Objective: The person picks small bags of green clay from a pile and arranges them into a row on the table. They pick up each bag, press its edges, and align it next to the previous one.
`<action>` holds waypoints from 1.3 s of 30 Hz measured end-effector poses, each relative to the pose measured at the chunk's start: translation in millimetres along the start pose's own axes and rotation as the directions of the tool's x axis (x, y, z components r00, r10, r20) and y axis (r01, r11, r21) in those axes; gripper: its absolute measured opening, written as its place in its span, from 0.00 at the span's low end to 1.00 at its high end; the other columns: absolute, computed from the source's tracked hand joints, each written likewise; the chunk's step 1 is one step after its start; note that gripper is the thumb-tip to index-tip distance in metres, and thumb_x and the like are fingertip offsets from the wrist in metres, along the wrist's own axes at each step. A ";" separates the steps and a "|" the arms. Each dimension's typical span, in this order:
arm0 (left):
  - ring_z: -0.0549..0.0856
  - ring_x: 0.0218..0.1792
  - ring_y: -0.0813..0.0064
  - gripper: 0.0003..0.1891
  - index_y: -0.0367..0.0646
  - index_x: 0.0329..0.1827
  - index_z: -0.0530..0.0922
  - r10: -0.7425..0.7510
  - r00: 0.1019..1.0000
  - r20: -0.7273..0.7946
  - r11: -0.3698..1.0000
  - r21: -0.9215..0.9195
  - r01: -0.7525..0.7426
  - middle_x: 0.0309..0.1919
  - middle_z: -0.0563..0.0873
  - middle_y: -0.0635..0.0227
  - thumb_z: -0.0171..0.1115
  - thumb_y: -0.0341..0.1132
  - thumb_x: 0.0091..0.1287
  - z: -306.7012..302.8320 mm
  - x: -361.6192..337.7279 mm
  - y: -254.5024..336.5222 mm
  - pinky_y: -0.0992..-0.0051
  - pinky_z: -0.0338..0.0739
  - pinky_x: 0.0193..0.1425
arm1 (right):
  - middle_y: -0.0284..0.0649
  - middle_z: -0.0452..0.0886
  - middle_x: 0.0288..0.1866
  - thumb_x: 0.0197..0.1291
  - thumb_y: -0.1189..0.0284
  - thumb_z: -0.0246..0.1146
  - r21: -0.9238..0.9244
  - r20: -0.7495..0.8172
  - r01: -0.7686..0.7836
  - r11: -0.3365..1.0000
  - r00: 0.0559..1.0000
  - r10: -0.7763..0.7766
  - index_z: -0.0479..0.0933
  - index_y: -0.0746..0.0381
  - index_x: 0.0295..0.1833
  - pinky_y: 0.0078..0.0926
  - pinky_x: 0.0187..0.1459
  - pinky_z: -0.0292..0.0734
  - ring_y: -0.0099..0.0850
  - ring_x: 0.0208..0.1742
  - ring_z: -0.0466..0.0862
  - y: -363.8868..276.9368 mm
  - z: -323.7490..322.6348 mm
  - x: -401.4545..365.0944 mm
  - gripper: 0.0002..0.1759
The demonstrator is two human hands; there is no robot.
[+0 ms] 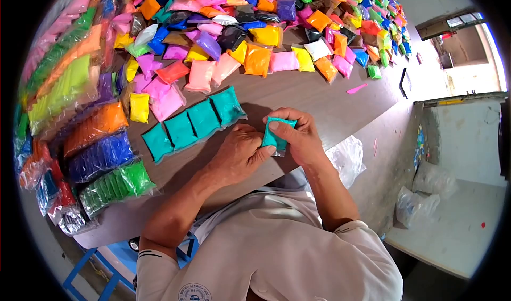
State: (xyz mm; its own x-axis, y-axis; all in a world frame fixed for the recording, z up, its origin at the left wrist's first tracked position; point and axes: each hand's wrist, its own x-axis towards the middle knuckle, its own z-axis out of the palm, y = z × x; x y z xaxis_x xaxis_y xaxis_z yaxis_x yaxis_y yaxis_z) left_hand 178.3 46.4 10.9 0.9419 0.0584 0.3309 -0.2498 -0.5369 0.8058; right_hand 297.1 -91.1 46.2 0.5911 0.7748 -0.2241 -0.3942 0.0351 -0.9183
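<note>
My right hand (297,136) grips a small teal packet (275,134), its thumb pressed on the packet's face. Curled against the packet's left side is my left hand (244,153), with its thumb at the lower edge; its fingertips are partly hidden. Just left of my hands, a slanting row of several teal packets (194,123) lies side by side on the brown table (298,91). These packets look soft and filled, in clear film.
A large heap of mixed-colour packets (258,59) covers the far side. Stacked packets in clear wrap, including green ones (118,188) and blue ones (101,157), stand at the left. A pink strip (356,89) lies at right. Clear plastic bags (347,160) hang beyond the near edge.
</note>
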 end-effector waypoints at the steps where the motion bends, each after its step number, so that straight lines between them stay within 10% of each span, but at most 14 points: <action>1: 0.79 0.37 0.54 0.19 0.40 0.29 0.73 0.004 1.000 -0.001 1.000 0.004 -0.004 0.27 0.78 0.56 0.55 0.45 0.76 -0.1 0.1 0.2 0.58 0.68 0.55 | 0.35 0.86 0.43 0.62 0.73 0.70 -0.011 0.001 0.009 1.000 1.000 -0.009 0.85 0.65 0.47 0.19 0.43 0.78 0.21 0.40 0.82 0.1 -0.3 0.5 0.10; 12: 0.80 0.39 0.54 0.18 0.40 0.30 0.74 -0.030 1.000 0.002 0.999 -0.011 0.030 0.28 0.80 0.55 0.55 0.45 0.75 0.0 -1.1 -0.3 0.58 0.69 0.55 | 0.32 0.85 0.38 0.66 0.71 0.66 0.226 -0.014 -0.110 0.968 0.993 0.116 0.82 0.69 0.52 0.17 0.43 0.77 0.19 0.38 0.81 -9.8 -2.6 -2.6 0.14; 28: 0.80 0.47 0.51 0.18 0.40 0.45 0.80 -0.121 0.980 0.160 0.992 0.048 0.115 0.39 0.83 0.55 0.51 0.48 0.78 -6.3 -2.2 -1.2 0.57 0.70 0.58 | 0.30 0.84 0.39 0.70 0.68 0.67 -0.169 0.092 -0.015 0.986 0.995 0.031 0.81 0.67 0.50 0.17 0.41 0.74 0.16 0.39 0.78 -2.2 -15.7 -18.1 0.13; 34: 0.79 0.37 0.53 0.17 0.39 0.31 0.75 -0.138 0.990 0.030 0.973 -0.181 0.141 0.28 0.79 0.55 0.56 0.42 0.75 -7.1 1.1 2.7 0.58 0.69 0.50 | 0.29 0.84 0.40 0.70 0.66 0.66 -0.100 0.010 -0.038 0.994 0.999 0.039 0.81 0.65 0.51 0.18 0.41 0.74 0.17 0.39 0.79 3.5 -18.8 -11.5 0.13; 39: 0.80 0.39 0.59 0.13 0.40 0.32 0.79 -0.030 0.997 0.073 0.999 -0.010 0.031 0.31 0.82 0.62 0.59 0.39 0.71 -5.0 2.4 0.3 0.61 0.71 0.52 | 0.29 0.84 0.42 0.70 0.67 0.65 -0.118 -0.111 -0.020 0.993 0.994 0.007 0.81 0.63 0.54 0.19 0.41 0.73 0.19 0.40 0.80 -7.9 -26.2 -1.8 0.13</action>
State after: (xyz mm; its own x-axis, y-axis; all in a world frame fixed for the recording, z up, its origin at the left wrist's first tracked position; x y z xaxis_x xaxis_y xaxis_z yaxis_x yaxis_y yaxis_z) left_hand 179.3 50.6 14.3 0.9629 0.0125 0.2696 -0.2229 -0.5264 0.8205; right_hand 317.7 -109.3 45.3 0.6626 0.7005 -0.2649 -0.3198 -0.0551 -0.9459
